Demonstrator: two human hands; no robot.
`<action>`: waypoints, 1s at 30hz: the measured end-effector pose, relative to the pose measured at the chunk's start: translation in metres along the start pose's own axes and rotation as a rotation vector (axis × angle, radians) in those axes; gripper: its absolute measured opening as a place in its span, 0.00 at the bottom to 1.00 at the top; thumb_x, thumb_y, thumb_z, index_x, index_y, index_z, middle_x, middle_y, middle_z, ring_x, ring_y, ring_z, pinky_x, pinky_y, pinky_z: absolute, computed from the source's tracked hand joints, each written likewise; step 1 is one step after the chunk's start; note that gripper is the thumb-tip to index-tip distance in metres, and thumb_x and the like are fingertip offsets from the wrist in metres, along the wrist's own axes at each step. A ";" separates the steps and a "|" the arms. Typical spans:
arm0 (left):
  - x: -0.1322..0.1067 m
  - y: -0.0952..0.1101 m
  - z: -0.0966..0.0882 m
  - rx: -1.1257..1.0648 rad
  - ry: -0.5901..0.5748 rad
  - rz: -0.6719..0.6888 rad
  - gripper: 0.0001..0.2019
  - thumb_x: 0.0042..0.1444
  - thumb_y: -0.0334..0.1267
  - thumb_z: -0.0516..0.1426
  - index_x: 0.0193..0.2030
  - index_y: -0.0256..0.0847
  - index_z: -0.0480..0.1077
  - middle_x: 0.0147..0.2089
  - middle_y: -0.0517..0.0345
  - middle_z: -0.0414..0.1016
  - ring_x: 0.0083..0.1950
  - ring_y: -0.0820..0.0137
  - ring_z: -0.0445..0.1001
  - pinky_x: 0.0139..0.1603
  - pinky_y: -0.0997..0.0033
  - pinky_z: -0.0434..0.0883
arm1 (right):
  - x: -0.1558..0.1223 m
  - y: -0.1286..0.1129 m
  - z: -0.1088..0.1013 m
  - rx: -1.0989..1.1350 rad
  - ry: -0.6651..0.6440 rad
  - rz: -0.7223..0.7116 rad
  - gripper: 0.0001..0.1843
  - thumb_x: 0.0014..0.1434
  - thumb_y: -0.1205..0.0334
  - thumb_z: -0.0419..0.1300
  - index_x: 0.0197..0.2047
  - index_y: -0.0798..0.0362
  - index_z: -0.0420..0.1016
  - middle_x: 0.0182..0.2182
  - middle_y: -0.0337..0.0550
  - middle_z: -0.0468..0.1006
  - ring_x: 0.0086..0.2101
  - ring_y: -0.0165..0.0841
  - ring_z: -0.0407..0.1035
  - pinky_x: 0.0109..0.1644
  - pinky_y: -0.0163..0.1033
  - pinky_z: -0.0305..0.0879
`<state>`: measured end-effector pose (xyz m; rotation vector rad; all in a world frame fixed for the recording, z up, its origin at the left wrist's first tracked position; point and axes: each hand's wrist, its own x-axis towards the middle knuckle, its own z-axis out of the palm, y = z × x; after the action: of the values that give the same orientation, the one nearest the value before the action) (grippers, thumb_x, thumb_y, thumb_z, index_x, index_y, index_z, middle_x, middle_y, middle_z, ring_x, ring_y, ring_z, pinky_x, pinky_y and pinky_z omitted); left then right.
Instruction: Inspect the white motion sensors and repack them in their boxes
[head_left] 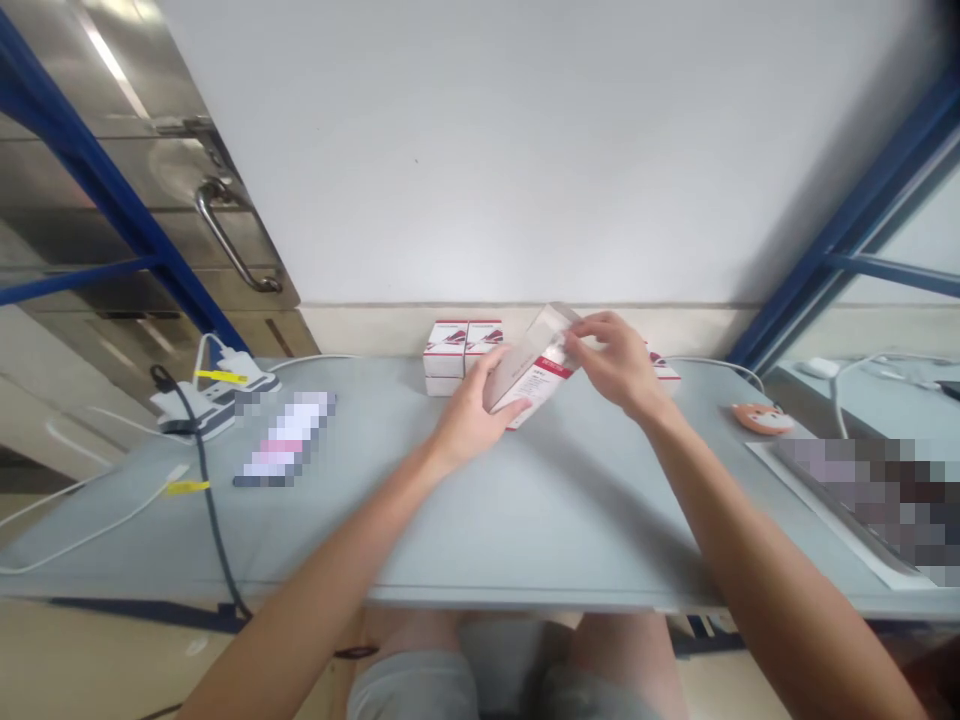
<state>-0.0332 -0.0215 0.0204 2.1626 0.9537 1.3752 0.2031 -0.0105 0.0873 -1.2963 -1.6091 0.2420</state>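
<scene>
Clear plastic covers the upper end of a red-and-white box (534,362), which is held tilted between both hands near the middle of the desk's far edge. Whether its lower corner touches the desk cannot be told. The left hand (477,408) is partly open, its fingers spread against the box's lower side. The right hand (609,362) is more closed, its curled fingers gripping the upper end from the right.

Just behind the hands, a stack of boxes (463,350) sits against the wall, and another box (664,368) shows past the right hand. Toward the desk's right edge lies an orange cartoon-faced pad (763,418), beyond it a blurred object (862,500). On the left side of the grey desk (480,530) are a power strip (214,405) with white plugs, a blurred item (285,440) and a black cable (206,500).
</scene>
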 end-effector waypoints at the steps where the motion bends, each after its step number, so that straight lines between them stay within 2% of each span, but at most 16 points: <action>1: 0.000 0.003 -0.004 0.065 -0.003 -0.004 0.34 0.64 0.44 0.66 0.73 0.58 0.59 0.69 0.52 0.71 0.69 0.57 0.72 0.69 0.53 0.72 | 0.003 0.006 -0.003 0.044 0.038 0.008 0.16 0.63 0.46 0.64 0.38 0.50 0.84 0.48 0.48 0.80 0.45 0.41 0.75 0.53 0.49 0.73; 3: -0.002 0.003 -0.009 0.168 -0.042 -0.014 0.29 0.64 0.45 0.65 0.70 0.57 0.65 0.68 0.53 0.72 0.69 0.55 0.73 0.68 0.54 0.73 | 0.008 0.021 -0.008 0.187 0.130 0.077 0.17 0.64 0.45 0.64 0.39 0.51 0.82 0.43 0.47 0.81 0.41 0.39 0.76 0.47 0.47 0.76; 5: -0.005 -0.001 -0.010 0.244 -0.100 -0.016 0.28 0.64 0.46 0.65 0.70 0.56 0.67 0.65 0.52 0.74 0.64 0.55 0.76 0.63 0.55 0.75 | 0.013 0.039 -0.013 0.393 0.222 0.226 0.17 0.64 0.45 0.64 0.39 0.51 0.79 0.36 0.44 0.79 0.35 0.37 0.75 0.37 0.42 0.78; 7: -0.006 -0.009 -0.011 0.317 -0.128 0.013 0.27 0.65 0.45 0.64 0.70 0.55 0.68 0.63 0.51 0.75 0.60 0.56 0.78 0.61 0.54 0.76 | 0.015 0.057 -0.017 0.604 0.296 0.427 0.14 0.65 0.49 0.64 0.36 0.51 0.77 0.31 0.42 0.78 0.31 0.33 0.74 0.28 0.36 0.76; 10: -0.002 -0.017 -0.013 0.446 -0.133 0.132 0.23 0.65 0.41 0.63 0.67 0.51 0.73 0.61 0.48 0.76 0.60 0.54 0.77 0.64 0.49 0.74 | 0.014 0.076 -0.019 0.785 0.346 0.640 0.09 0.64 0.61 0.64 0.32 0.53 0.75 0.29 0.40 0.77 0.27 0.28 0.72 0.25 0.31 0.74; 13: 0.002 -0.016 -0.017 0.572 -0.136 0.261 0.18 0.65 0.32 0.60 0.60 0.48 0.79 0.61 0.46 0.77 0.63 0.51 0.73 0.64 0.44 0.71 | 0.011 0.079 -0.015 0.844 0.343 0.673 0.05 0.61 0.68 0.63 0.32 0.53 0.73 0.29 0.37 0.77 0.26 0.25 0.70 0.25 0.28 0.72; 15: 0.002 -0.009 -0.017 0.583 -0.085 0.310 0.18 0.64 0.28 0.57 0.56 0.48 0.80 0.60 0.46 0.78 0.64 0.50 0.73 0.64 0.43 0.70 | 0.008 0.073 -0.008 0.879 0.312 0.673 0.05 0.60 0.70 0.62 0.32 0.52 0.72 0.27 0.35 0.76 0.25 0.25 0.69 0.25 0.27 0.71; 18: -0.002 0.005 -0.005 0.356 0.034 0.240 0.16 0.66 0.31 0.58 0.58 0.47 0.78 0.56 0.47 0.80 0.59 0.54 0.77 0.62 0.46 0.71 | 0.000 0.056 0.009 0.921 0.213 0.658 0.04 0.59 0.69 0.61 0.32 0.52 0.72 0.26 0.35 0.75 0.26 0.25 0.69 0.24 0.27 0.70; 19: -0.003 0.010 0.002 0.207 0.055 0.155 0.17 0.68 0.35 0.59 0.61 0.47 0.74 0.56 0.47 0.79 0.56 0.57 0.78 0.61 0.49 0.73 | -0.005 0.049 0.016 0.929 0.172 0.647 0.03 0.58 0.68 0.61 0.32 0.52 0.72 0.27 0.35 0.76 0.26 0.26 0.70 0.25 0.27 0.70; 21: -0.007 0.017 0.015 -0.163 0.035 -0.077 0.26 0.68 0.43 0.61 0.70 0.48 0.63 0.57 0.47 0.78 0.46 0.64 0.81 0.51 0.57 0.78 | -0.014 0.035 0.029 0.933 0.087 0.620 0.01 0.58 0.65 0.63 0.34 0.51 0.74 0.29 0.36 0.77 0.28 0.27 0.72 0.25 0.28 0.70; 23: -0.009 0.022 0.026 -0.472 -0.014 -0.299 0.32 0.65 0.50 0.64 0.70 0.44 0.59 0.54 0.46 0.79 0.39 0.66 0.82 0.42 0.62 0.79 | -0.024 0.022 0.039 0.916 0.024 0.601 0.03 0.59 0.62 0.63 0.36 0.51 0.74 0.30 0.38 0.78 0.28 0.29 0.73 0.26 0.30 0.71; 26: -0.009 0.025 0.031 -0.737 -0.002 -0.519 0.31 0.61 0.52 0.67 0.63 0.39 0.64 0.46 0.49 0.81 0.32 0.68 0.80 0.37 0.65 0.78 | -0.034 0.007 0.043 0.861 -0.028 0.548 0.12 0.65 0.50 0.62 0.42 0.49 0.74 0.34 0.38 0.78 0.30 0.32 0.75 0.26 0.34 0.72; 28: -0.007 0.025 0.027 -0.878 0.004 -0.573 0.27 0.61 0.50 0.68 0.59 0.38 0.68 0.42 0.52 0.81 0.33 0.68 0.80 0.37 0.66 0.77 | -0.035 0.001 0.039 0.736 -0.079 0.393 0.18 0.67 0.42 0.60 0.45 0.47 0.75 0.38 0.39 0.79 0.33 0.33 0.75 0.28 0.35 0.74; 30: -0.005 0.024 0.020 -1.014 -0.029 -0.598 0.22 0.63 0.50 0.66 0.55 0.37 0.71 0.40 0.53 0.80 0.34 0.68 0.80 0.37 0.68 0.76 | -0.033 -0.003 0.030 0.576 -0.098 0.211 0.19 0.66 0.39 0.61 0.44 0.47 0.76 0.38 0.39 0.79 0.33 0.32 0.74 0.30 0.35 0.74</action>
<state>-0.0087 -0.0411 0.0249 1.0275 0.5922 1.1334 0.1748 -0.0263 0.0562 -1.0065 -1.3392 0.8443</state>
